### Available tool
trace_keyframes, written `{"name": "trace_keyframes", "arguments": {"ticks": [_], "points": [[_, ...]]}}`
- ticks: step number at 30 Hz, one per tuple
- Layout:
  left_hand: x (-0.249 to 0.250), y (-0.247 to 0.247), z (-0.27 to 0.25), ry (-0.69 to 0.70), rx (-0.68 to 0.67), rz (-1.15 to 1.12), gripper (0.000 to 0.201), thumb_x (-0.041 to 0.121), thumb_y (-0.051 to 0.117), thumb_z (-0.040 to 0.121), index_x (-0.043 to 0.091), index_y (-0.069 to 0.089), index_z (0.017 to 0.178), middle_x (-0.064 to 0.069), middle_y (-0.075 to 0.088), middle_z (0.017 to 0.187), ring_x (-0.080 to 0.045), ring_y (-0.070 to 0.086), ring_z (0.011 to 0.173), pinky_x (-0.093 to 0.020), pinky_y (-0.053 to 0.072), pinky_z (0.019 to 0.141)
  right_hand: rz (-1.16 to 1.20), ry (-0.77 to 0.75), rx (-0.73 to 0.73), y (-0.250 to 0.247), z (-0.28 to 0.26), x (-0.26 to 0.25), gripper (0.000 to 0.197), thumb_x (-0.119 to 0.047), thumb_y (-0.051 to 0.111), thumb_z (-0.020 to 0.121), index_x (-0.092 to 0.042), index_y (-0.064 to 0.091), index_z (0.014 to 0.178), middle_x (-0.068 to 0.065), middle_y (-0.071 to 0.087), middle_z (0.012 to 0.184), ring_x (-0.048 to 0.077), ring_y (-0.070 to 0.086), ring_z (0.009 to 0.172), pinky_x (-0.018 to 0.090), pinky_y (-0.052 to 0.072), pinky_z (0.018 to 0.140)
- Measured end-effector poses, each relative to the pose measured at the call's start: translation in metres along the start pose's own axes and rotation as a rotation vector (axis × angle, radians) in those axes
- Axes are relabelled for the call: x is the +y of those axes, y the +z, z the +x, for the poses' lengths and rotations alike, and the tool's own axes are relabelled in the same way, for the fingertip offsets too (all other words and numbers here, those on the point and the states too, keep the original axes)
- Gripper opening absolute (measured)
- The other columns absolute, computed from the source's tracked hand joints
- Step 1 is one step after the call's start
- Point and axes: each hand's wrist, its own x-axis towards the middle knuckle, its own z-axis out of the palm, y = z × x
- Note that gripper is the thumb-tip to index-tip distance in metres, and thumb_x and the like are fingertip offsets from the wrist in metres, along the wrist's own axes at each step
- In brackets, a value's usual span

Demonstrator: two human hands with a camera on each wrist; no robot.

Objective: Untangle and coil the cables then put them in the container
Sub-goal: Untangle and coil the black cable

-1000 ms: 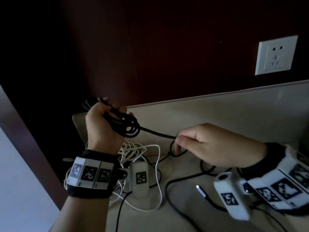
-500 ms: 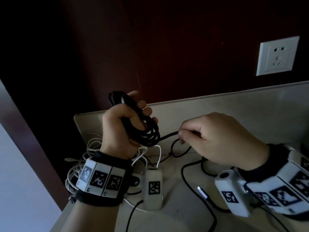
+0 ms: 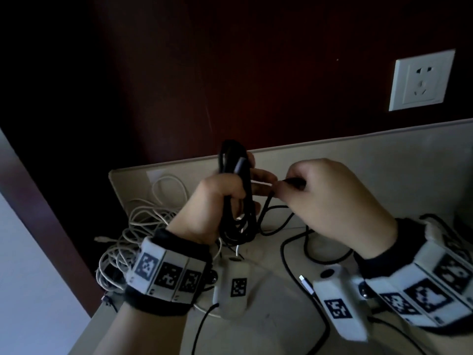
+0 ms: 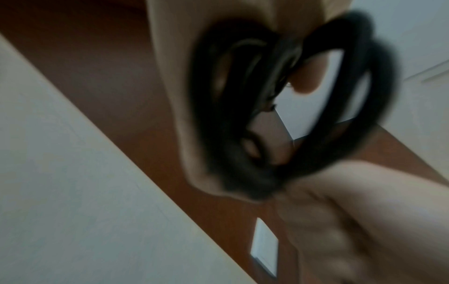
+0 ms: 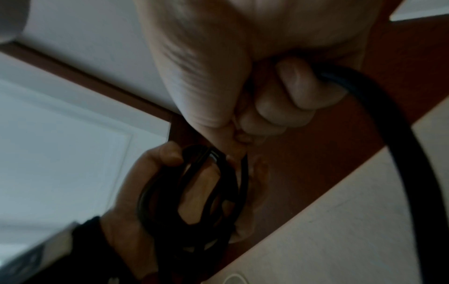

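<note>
The left hand [image 3: 212,206] is raised above the table [image 3: 384,160], its fingers curled round a black coil [image 3: 240,201] of several upright loops. At 3 o'clock of it, the right hand [image 3: 330,198] pinches the same black cable's free end [image 3: 294,182] between thumb and fingertips, nearly touching the left fingers. From there the cable trails down to 5 o'clock across the table. A white cable tangle [image 3: 143,226] lies at 8 o'clock of the coil. A socket [image 3: 421,82] sits on the wall at 2 o'clock
</note>
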Motion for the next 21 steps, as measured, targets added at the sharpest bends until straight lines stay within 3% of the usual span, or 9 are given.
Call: {"name": "trace_keyframes", "arguments": {"ticks": [3,6,9,11,13,15,18,19,21], "points": [[-0.005,0.012,0.002,-0.01,0.034,0.086,0.053,0.005,0.05,0.045,0.009,0.05,0.097,-0.021,0.054,0.095,-0.03,0.058,0.079,-0.033,0.039,0.057,-0.071,-0.013,0.051,0.007,-0.004,-0.004,0.035,-0.033,0.057,0.093,-0.017,0.05,0.063,-0.004,0.042,0.049,0.015,0.04,0.043,0.027,0.026,0.044],[-0.01,0.016,0.002,-0.015,-0.006,0.161,0.055,0.021,0.058,0.042,0.011,0.051,0.096,-0.014,0.044,0.087,-0.031,0.039,0.075,-0.045,0.032,0.065,-0.085,-0.019,0.043,0.014,-0.008,-0.006,0.036,-0.039,0.054,0.095,-0.019,0.048,0.066,-0.005,0.044,0.052,0.015,0.044,0.045,0.029,0.029,0.045],[-0.009,0.015,0.002,-0.024,0.014,0.157,0.052,0.015,0.058,0.044,0.01,0.05,0.096,-0.013,0.042,0.084,-0.029,0.04,0.074,-0.044,0.033,0.067,0.051,-0.031,0.006,0.015,-0.009,-0.009,0.027,-0.038,0.051,0.096,-0.02,0.054,0.077,-0.004,0.047,0.048,0.012,0.041,0.039,0.025,0.029,0.04],[-0.003,0.01,0.004,0.017,0.125,0.085,0.05,0.004,0.056,0.042,0.009,0.05,0.092,-0.014,0.044,0.08,-0.025,0.046,0.07,-0.034,0.042,0.062,0.245,0.016,-0.032,0.009,-0.004,-0.009,0.021,-0.028,0.05,0.099,-0.019,0.06,0.082,-0.006,0.048,0.045,0.011,0.038,0.037,0.023,0.027,0.039],[0.001,-0.002,0.009,0.076,0.281,-0.044,0.042,0.0,0.047,0.048,0.007,0.047,0.09,-0.011,0.047,0.078,-0.018,0.047,0.07,-0.022,0.043,0.058,0.351,0.07,-0.138,0.001,-0.002,-0.008,0.027,-0.022,0.045,0.101,-0.018,0.063,0.08,0.001,0.049,0.05,0.017,0.041,0.044,0.035,0.034,0.046],[0.003,-0.02,0.012,0.153,0.445,-0.108,0.039,0.006,0.046,0.055,0.009,0.042,0.093,-0.006,0.051,0.076,-0.017,0.048,0.069,-0.023,0.042,0.058,0.382,0.1,-0.272,-0.002,-0.003,-0.008,0.035,-0.025,0.041,0.102,-0.02,0.064,0.076,0.004,0.053,0.056,0.024,0.048,0.054,0.044,0.042,0.056],[0.001,-0.038,0.013,0.248,0.627,-0.114,0.042,0.013,0.049,0.06,0.01,0.04,0.101,-0.002,0.052,0.073,-0.015,0.051,0.067,-0.026,0.044,0.057,0.333,0.07,-0.304,0.004,-0.008,-0.01,0.04,-0.031,0.038,0.104,-0.019,0.063,0.076,-0.003,0.047,0.054,0.013,0.043,0.05,0.032,0.037,0.052],[0.0,-0.036,0.014,0.248,0.629,-0.11,0.043,0.014,0.051,0.061,0.01,0.042,0.103,-0.002,0.052,0.072,-0.015,0.052,0.066,-0.026,0.044,0.057,0.309,0.04,-0.266,0.006,-0.009,-0.012,0.04,-0.031,0.037,0.104,-0.017,0.062,0.077,-0.006,0.042,0.05,0.009,0.038,0.046,0.025,0.032,0.047],[-0.004,-0.024,0.013,0.216,0.537,-0.117,0.042,0.017,0.053,0.064,0.009,0.047,0.105,-0.007,0.052,0.073,-0.017,0.051,0.065,-0.028,0.043,0.056,0.257,-0.018,-0.236,0.011,-0.012,-0.017,0.041,-0.031,0.036,0.104,-0.011,0.058,0.077,-0.005,0.037,0.046,0.01,0.035,0.043,0.023,0.031,0.046]]}}
